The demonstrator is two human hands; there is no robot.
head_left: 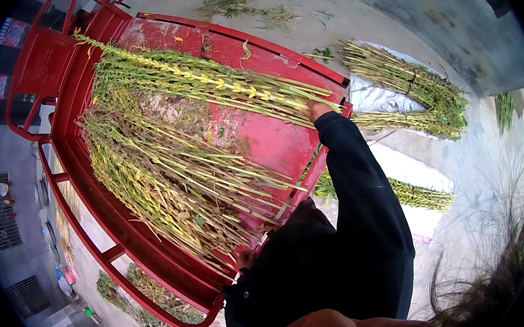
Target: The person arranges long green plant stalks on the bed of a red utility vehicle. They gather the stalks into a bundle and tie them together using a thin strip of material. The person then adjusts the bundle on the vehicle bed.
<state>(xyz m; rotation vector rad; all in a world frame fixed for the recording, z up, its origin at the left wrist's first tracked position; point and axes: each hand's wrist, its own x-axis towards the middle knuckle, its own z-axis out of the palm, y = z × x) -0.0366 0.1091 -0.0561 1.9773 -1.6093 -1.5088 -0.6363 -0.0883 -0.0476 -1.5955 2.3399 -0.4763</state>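
Long cut stalks with green and yellow leafy tops, which look like sesame, lie in two heaps in a red cargo bed (272, 137). My right hand (318, 110) is closed around the bare lower ends of the far bundle of stalks (205, 81), close to the bed's right edge. Nearer to me spreads the other heap of stalks (170, 178), its tops toward the left wall. My left hand (245, 259) is curled by the cut ends of this near heap, at the bed's near edge. What its fingers hold, if anything, is hidden.
Red tubular rails (87, 235) curve along the bed's left side. On the floor at right, tied stalk bundles (417, 87) rest on white sheets (381, 97). More plants (162, 303) lie on the floor beyond the rail. A grey wall (424, 18) stands at upper right.
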